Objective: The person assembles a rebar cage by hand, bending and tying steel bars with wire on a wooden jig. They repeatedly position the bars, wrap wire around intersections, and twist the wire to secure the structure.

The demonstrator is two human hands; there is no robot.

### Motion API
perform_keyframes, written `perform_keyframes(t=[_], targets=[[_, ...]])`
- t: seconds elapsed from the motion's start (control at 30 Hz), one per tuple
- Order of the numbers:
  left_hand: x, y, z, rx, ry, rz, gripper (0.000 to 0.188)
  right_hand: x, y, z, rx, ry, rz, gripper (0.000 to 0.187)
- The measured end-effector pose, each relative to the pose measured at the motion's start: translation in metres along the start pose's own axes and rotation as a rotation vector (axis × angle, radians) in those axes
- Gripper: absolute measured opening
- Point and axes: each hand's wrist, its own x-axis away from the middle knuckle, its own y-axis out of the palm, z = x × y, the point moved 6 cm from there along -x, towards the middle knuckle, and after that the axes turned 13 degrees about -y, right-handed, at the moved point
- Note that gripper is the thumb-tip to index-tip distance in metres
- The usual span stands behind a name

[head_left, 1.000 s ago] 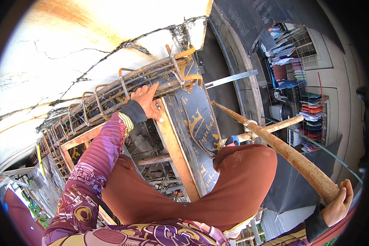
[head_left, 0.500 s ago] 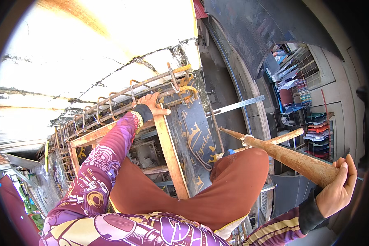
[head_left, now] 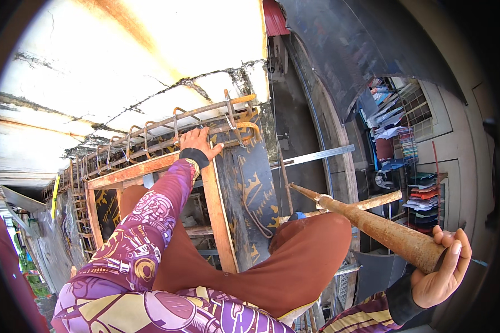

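Note:
My left hand (head_left: 199, 145) lies with fingers spread at the corner of a wooden frame (head_left: 219, 213), against the rusty reinforcing bars (head_left: 166, 125). Nothing is gripped in it. On the right, a thick rusty pipe (head_left: 389, 230) slants up toward me from a coupling beside my knee. My right hand (head_left: 444, 266) is at its near, open end, with the fingers bent loosely around that end and the thumb across it. Part of the grip is hidden by the pipe. A dark board with gold crown prints (head_left: 250, 191) stands beside the wooden frame.
A bright, stained concrete slab (head_left: 150, 66) borders the bars. Another rusty pipe (head_left: 380, 200) crosses under the thick one. A metal channel (head_left: 316, 157) spans the gap over a lower floor (head_left: 297, 111). Folded clothes (head_left: 422, 200) lie far below right, beneath a dark sheet (head_left: 366, 50).
My view has shifted slightly, so the pipe and both hands sit a little further left. The right hand's fingers have bent more toward the pipe. My left hand stays on the frame corner.

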Motion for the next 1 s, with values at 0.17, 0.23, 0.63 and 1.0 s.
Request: perform_keyframes(t=[0.17, 0.23, 0.63, 1.0], targets=[[0.001, 0.002, -0.004, 0.002, 0.0, 0.017, 0.079, 0.002, 0.002, -0.001, -0.012, -0.017, 0.059, 0.027], [0.0, 0.001, -0.003, 0.008, -0.005, 0.021, 0.079, 0.003, 0.001, -0.001, 0.007, -0.01, 0.073, 0.028], [0.0, -0.005, -0.001, 0.025, -0.028, -0.051, 0.081, 0.002, -0.003, 0.0, 0.077, 0.007, 0.113, 0.028], [0.001, -0.004, 0.004, 0.026, -0.025, -0.092, 0.081, 0.003, -0.002, -0.001, 0.103, -0.009, 0.227, 0.024]])
